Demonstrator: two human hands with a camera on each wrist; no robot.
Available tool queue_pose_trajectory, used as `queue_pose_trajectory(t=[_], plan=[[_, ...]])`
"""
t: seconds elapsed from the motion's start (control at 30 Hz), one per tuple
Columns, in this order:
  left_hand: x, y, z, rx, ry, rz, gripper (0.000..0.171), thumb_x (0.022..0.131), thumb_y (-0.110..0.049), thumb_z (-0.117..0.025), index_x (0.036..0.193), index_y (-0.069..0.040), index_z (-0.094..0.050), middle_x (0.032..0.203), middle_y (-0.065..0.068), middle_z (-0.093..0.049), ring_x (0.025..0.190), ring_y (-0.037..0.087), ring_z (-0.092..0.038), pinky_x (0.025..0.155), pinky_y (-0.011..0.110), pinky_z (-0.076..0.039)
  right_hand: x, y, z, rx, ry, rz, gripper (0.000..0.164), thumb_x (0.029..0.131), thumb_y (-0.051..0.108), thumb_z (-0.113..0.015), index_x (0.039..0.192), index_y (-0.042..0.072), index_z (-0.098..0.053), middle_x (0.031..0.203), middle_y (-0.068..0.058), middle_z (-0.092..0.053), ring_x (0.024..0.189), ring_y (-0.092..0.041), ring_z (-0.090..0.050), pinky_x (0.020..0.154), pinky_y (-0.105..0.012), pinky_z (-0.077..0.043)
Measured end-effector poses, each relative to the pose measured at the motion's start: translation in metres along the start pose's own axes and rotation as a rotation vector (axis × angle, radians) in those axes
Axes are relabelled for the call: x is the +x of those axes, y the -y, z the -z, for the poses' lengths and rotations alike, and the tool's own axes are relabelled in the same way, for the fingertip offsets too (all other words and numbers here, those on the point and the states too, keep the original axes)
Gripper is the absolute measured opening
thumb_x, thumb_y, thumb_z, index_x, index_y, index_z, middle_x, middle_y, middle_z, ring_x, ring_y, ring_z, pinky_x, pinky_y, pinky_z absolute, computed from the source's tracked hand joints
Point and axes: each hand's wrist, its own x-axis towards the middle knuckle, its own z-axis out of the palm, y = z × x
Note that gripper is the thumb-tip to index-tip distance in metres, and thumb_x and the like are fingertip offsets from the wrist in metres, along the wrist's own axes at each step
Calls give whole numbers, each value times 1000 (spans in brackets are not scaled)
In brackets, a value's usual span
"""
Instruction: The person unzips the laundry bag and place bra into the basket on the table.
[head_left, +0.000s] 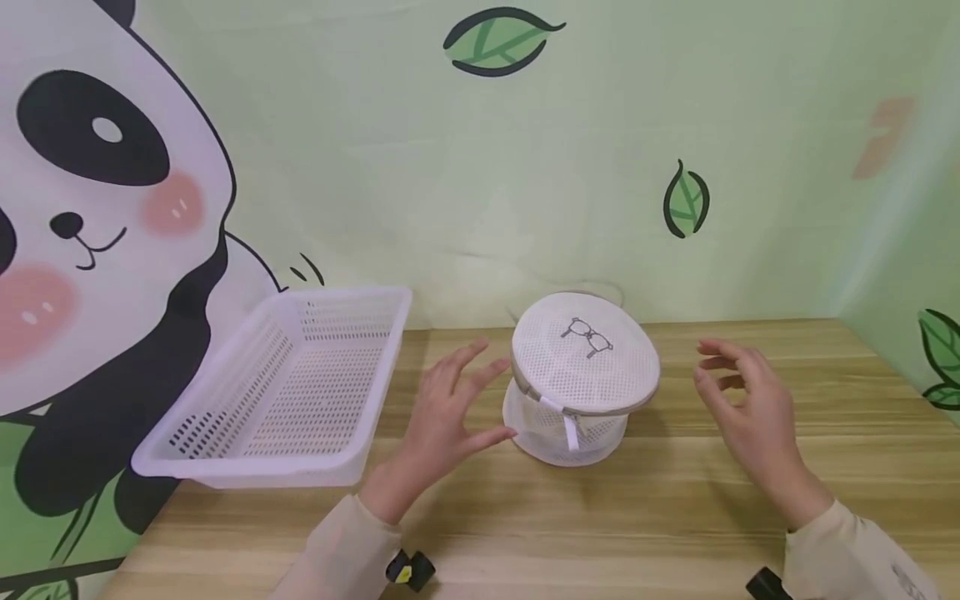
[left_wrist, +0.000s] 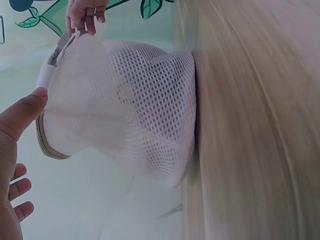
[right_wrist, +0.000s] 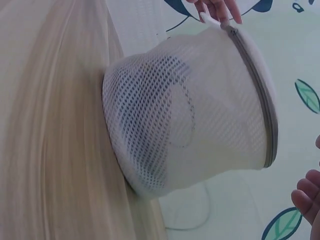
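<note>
A white mesh laundry bag stands upright on the wooden table, its round lid printed with a pair of glasses. Grey zipper trim rings the lid, and a white tab hangs at the front. Just left of the bag is my left hand, fingers spread and thumb pointing at the bag's lower side. The left thumb overlaps the lid's edge in the left wrist view. My right hand hovers to the right, apart from the bag, with fingers loosely bent and nothing in them.
A white perforated plastic basket sits on the left of the table, close beside my left hand. Behind the table rises a pale green wall printed with a panda and leaves.
</note>
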Motion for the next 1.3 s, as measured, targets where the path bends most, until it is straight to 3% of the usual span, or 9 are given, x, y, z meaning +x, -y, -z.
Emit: queue_pose_trajectory(t=[0.17, 0.43, 0.67, 0.93, 1.1, 1.3], plan=[[3, -7, 1, -7, 3, -14, 80, 63, -39, -86, 132, -19, -52, 138, 16, -49, 127, 31, -48, 105, 53, -40, -1, 12, -1, 15, -19, 87, 33, 83, -7, -65, 116, -3, -62, 103, -14, -65, 92, 14, -51, 73, 0, -41], [13, -17, -1, 17, 19, -110, 77, 64, -39, -87, 131, -20, -53, 136, 14, -51, 126, 30, -49, 108, 49, -38, -4, 27, -5, 42, -1, 194, 38, 75, -13, -67, 111, -3, -65, 101, -13, -67, 89, 12, -53, 70, -2, -44], [16, -23, -5, 33, 15, -154, 72, 65, -37, -86, 128, -20, -54, 134, 12, -52, 125, 29, -49, 108, 48, -40, -9, 35, -13, 75, 21, 272, 41, 69, -17, -70, 107, -2, -66, 98, -13, -68, 91, 8, -55, 64, -6, -47], [19, -30, -12, 67, 13, -200, 68, 67, -37, -86, 126, -20, -57, 133, 11, -52, 127, 29, -48, 108, 45, -41, -18, 42, -23, 38, 51, 367, 35, 68, -10, -73, 101, 2, -67, 92, -8, -67, 81, -3, -56, 60, -10, -46], [21, -34, -15, 92, 18, -206, 64, 70, -36, -84, 126, -21, -58, 135, 10, -52, 129, 28, -46, 109, 43, -40, -24, 47, -28, 20, 73, 397, 28, 73, -2, -72, 100, 2, -66, 89, -6, -66, 76, -9, -55, 59, -10, -46], [26, -34, -19, 54, 3, -217, 61, 71, -32, -84, 125, -20, -58, 135, 10, -52, 130, 28, -46, 109, 42, -39, -30, 54, -32, 12, 107, 377, 29, 69, -4, -73, 97, 2, -65, 87, -5, -65, 76, -11, -57, 57, -8, -45]])
